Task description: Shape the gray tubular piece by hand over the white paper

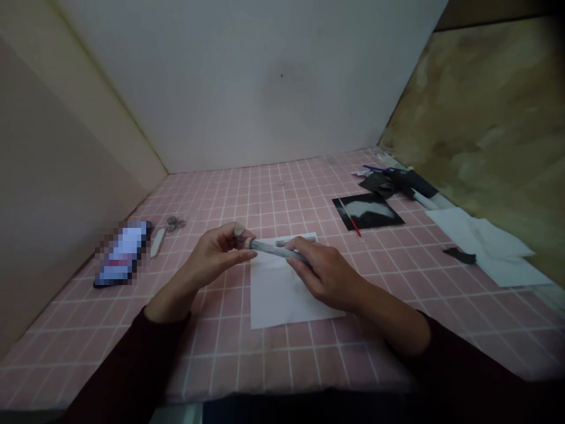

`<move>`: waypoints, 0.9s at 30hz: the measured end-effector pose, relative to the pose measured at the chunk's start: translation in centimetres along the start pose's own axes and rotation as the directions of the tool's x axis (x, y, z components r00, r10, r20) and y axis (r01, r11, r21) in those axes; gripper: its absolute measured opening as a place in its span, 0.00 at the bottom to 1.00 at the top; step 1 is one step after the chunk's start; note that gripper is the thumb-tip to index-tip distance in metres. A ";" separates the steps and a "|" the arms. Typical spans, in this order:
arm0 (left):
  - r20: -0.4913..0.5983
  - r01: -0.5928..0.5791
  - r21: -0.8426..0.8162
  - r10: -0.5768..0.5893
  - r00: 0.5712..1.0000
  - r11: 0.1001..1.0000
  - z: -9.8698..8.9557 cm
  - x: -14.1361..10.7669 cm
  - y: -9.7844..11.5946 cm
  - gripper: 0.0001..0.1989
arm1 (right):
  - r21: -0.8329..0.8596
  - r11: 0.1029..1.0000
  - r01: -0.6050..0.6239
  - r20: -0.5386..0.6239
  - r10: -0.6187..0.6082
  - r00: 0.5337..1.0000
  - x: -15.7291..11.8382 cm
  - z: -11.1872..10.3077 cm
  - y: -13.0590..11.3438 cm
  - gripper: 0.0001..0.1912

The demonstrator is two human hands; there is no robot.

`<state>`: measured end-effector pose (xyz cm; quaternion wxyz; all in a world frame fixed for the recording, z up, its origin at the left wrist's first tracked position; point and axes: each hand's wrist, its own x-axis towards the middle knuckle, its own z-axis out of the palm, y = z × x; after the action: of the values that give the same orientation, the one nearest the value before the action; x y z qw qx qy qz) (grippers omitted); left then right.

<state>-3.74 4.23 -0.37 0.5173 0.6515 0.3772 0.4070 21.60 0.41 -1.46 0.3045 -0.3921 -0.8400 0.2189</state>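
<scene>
A grey stick (271,248) is held between both hands above a sheet of white paper (276,303). My left hand (220,247) is closed on its left end, thumb and fingers pinching around a tan, ring-like tip (249,242). Further along, my right hand (329,271) is wrapped around the right part of the stick, hiding that end. On the paper's far edge lies a short greyish piece (282,242), partly covered by my right fingers. What exactly the stick is cannot be made out.
Left lie a phone (123,253), a white strip (158,242) and small grey rings (175,223). A black sheet (384,212) with a red-tipped stick (353,224), dark scraps (379,184) and white papers (498,250) lie right on the pink checked cloth (212,359).
</scene>
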 end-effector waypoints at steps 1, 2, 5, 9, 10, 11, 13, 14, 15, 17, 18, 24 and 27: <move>0.007 -0.005 0.035 0.005 1.000 0.999 -0.1 0.0 0.0 0.11 | 0.019 1.000 -0.023 0.011 0.022 1.000 0.0 0.0 -0.1 0.08; 0.014 -0.013 0.062 0.012 1.000 0.998 -0.2 0.0 -0.1 0.10 | 0.054 0.997 -0.050 0.023 0.049 0.999 0.1 -0.1 -0.1 0.07; 0.027 -0.016 0.071 0.014 1.000 0.997 -0.2 0.0 -0.1 0.10 | 0.176 0.977 -0.118 0.039 0.113 0.993 0.2 -0.3 -0.3 0.07; 0.037 -0.019 0.011 0.018 0.999 1.000 -0.3 0.0 0.0 0.08 | 0.215 0.968 -0.130 0.026 0.127 0.992 0.2 -0.5 -0.3 0.07; 0.039 -0.017 0.001 0.017 0.999 1.000 -0.4 0.0 0.0 0.07 | 0.197 0.972 -0.125 0.028 0.121 0.992 0.2 -0.4 -0.3 0.07; 0.041 -0.009 -0.009 0.009 0.999 1.000 -0.5 -0.1 -0.1 0.06 | 0.166 0.980 -0.109 0.030 0.106 0.994 0.1 -0.4 -0.2 0.07; 0.049 0.022 -0.027 -0.021 0.999 0.999 -0.6 0.0 -0.3 0.05 | 0.068 0.996 -0.050 0.032 0.047 0.998 0.0 -0.1 -0.1 0.08; 0.058 0.039 -0.035 -0.037 0.998 0.999 -0.6 0.0 -0.4 0.05 | 0.017 1.000 -0.015 0.034 0.015 0.999 0.0 0.0 -0.1 0.08; 0.067 0.054 -0.043 -0.051 0.996 0.998 -0.6 0.0 -0.5 0.05 | -0.020 1.000 0.011 0.037 -0.010 0.999 0.0 0.1 0.0 0.09; 0.078 0.074 -0.063 -0.069 0.995 0.995 -0.4 0.1 -0.5 0.05 | -0.021 1.000 0.006 0.050 -0.005 0.999 -0.1 0.2 -0.1 0.09; 0.082 0.077 -0.075 -0.070 0.994 0.994 -0.2 0.1 -0.4 0.06 | 0.022 0.999 -0.027 0.060 0.026 0.998 -0.1 0.1 -0.1 0.09; 0.029 0.074 -0.174 -0.070 0.997 0.982 1.3 0.0 -0.3 0.11 | 0.340 0.926 -0.162 0.101 0.136 0.986 0.2 -0.2 -0.4 0.09; -0.048 0.082 -0.273 -0.099 0.994 0.959 2.5 -0.2 -0.7 0.12 | 0.382 0.914 -0.138 0.078 0.116 0.990 0.3 -0.1 -0.4 0.09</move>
<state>-1.58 3.27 -1.38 0.6078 0.5441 0.3631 0.4502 21.24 0.41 -1.04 0.3384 -0.3719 -0.7609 0.4101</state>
